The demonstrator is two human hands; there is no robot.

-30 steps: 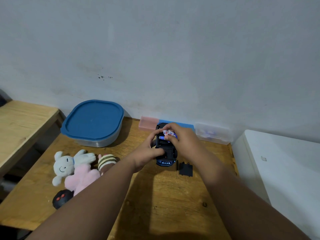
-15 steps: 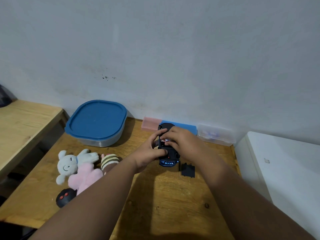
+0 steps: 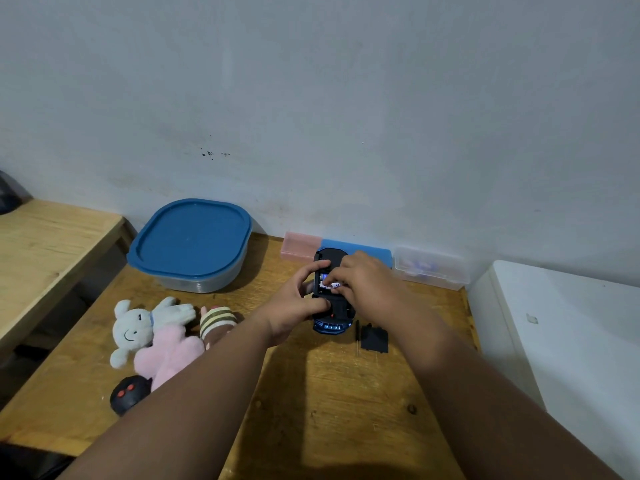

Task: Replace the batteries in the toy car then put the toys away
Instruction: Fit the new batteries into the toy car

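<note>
A black and blue toy car [image 3: 333,317] lies upside down on the wooden table [image 3: 346,403], its battery bay open. My left hand [image 3: 294,306] grips the car's left side, thumb across its belly. My right hand [image 3: 363,282] pinches a blue and white battery [image 3: 327,285] down in the bay. The black battery cover [image 3: 374,339] lies just right of the car, with a small black screwdriver [image 3: 357,332] beside it. A white and pink plush rabbit [image 3: 152,336], a striped plush [image 3: 217,320] and a black remote [image 3: 126,398] lie at the left.
A clear tub with a blue lid [image 3: 192,244] stands at the back left. Pink [image 3: 299,245], blue [image 3: 377,254] and clear [image 3: 431,268] small boxes line the wall. A white cabinet [image 3: 571,341] borders the table's right edge; a wooden bench [image 3: 45,244] stands left.
My right hand has lowered the battery from above the car down into the bay. The left hand keeps its hold on the car. The view has shifted slightly.
</note>
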